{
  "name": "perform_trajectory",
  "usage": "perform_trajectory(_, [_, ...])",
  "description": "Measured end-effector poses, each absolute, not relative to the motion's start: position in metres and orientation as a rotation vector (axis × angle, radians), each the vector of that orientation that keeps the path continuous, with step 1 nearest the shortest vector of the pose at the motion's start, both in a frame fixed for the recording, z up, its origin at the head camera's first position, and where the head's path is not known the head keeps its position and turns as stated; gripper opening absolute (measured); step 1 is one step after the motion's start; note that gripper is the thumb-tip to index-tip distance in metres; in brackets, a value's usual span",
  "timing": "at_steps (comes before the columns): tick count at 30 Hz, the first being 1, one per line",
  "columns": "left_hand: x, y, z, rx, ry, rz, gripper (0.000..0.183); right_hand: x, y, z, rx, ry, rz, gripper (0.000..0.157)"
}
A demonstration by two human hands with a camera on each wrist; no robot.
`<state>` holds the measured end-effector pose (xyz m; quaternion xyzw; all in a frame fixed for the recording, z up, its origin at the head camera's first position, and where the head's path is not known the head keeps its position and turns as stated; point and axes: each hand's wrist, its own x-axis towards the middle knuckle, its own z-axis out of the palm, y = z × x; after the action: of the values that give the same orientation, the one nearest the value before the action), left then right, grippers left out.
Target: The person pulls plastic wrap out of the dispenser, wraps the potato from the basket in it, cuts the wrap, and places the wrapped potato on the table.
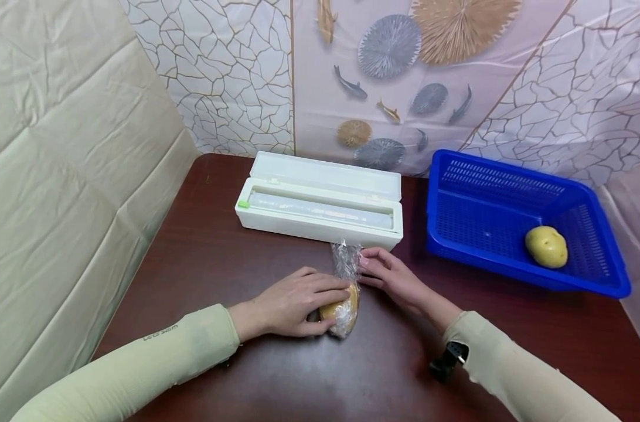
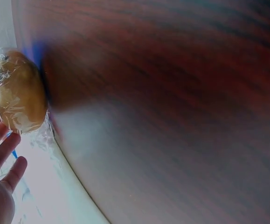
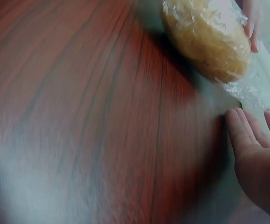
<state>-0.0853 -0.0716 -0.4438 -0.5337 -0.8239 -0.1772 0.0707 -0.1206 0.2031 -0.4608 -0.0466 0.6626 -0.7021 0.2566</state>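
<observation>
A yellow-brown potato (image 1: 346, 310) wrapped in clear plastic film lies on the table in the head view. My left hand (image 1: 304, 302) holds it from the left, fingers over its top and thumb at its near side. From its far end a crumpled tail of plastic film (image 1: 346, 261) runs towards the white box. Beside that tail, my right hand (image 1: 394, 278) has its fingertips at the film's right edge, fingers extended. In the right wrist view the wrapped potato (image 3: 207, 39) shows beyond the extended fingers (image 3: 239, 128). The left wrist view also shows the potato (image 2: 23, 93).
A long white film dispenser box (image 1: 320, 225) stands behind the hands, lid raised, with a film roll (image 1: 320, 208) inside and a green slider (image 1: 243, 204) at its left end. To the right, a blue plastic basket (image 1: 483, 266) holds one bare potato (image 1: 547, 247).
</observation>
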Motion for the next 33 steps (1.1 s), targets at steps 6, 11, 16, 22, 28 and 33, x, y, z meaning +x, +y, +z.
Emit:
perform_trajectory(6, [-0.085, -0.072, -0.446, -1.61, -2.441, -0.548, 0.056, -0.119, 0.194, -0.461, 0.035, 1.678, -1.979, 0.042])
perform_trajectory(11, [-0.084, -0.073, -0.448, -1.603, -2.37, -0.544, 0.06, -0.121, 0.192, -0.459, 0.006, 1.699, -1.96, 0.054])
perform_trajectory(16, [-0.085, -0.074, -0.448, -1.622, -2.246, -0.494, 0.056, -0.123, 0.192, -0.459, -0.013, 1.719, -1.978, 0.037])
perform_trajectory(22, [-0.083, -0.074, -0.446, -1.675, -2.194, -0.447, 0.039, -0.122, 0.192, -0.459, 0.008, 1.67, -2.051, 0.017])
perform_trajectory(28, [-0.084, -0.075, -0.445, -1.672, -2.253, -0.465, 0.035, -0.124, 0.19, -0.458, 0.039, 1.571, -2.117, 0.02])
perform_trajectory(33, [-0.086, -0.075, -0.444, -1.678, -2.276, -0.477, 0.035, -0.122, 0.191, -0.455, 0.039, 1.541, -2.145, 0.031])
